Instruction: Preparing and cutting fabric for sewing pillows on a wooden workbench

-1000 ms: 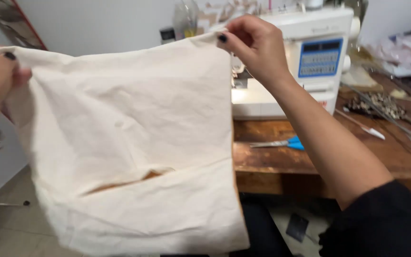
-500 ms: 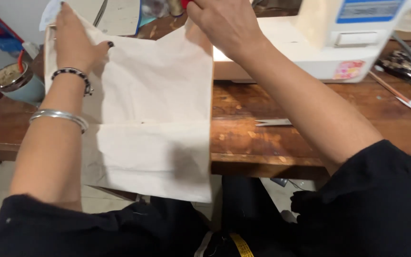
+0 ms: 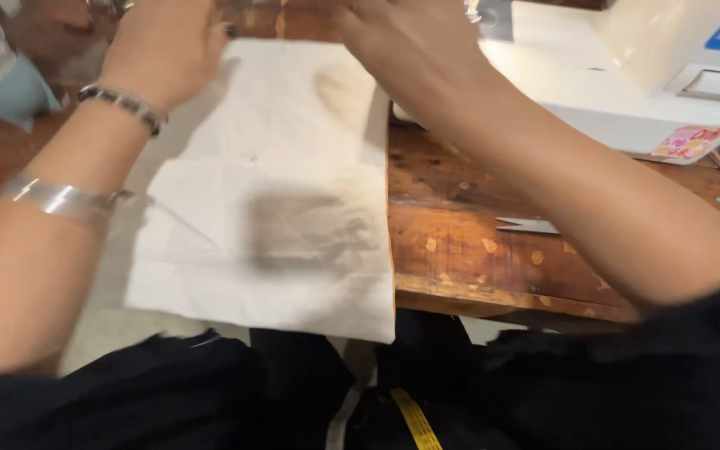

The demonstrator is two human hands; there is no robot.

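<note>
Hands: two, left [image 3: 164, 46], right [image 3: 402, 42], on one cloth [image 3: 277, 200] (cream).

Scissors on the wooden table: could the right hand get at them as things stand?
Probably yes. The scissors lie bare on the table, just under the right forearm, with nothing over them. The right hand rests on the cream cloth beyond and would only need drawing back.

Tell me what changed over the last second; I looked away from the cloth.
The cream cloth, held up spread in the air, has come down flat onto the wooden table, its lower edge hanging over the front. The left hand and right hand now rest at its top edge. The white sewing machine and the scissors stayed put.
</note>
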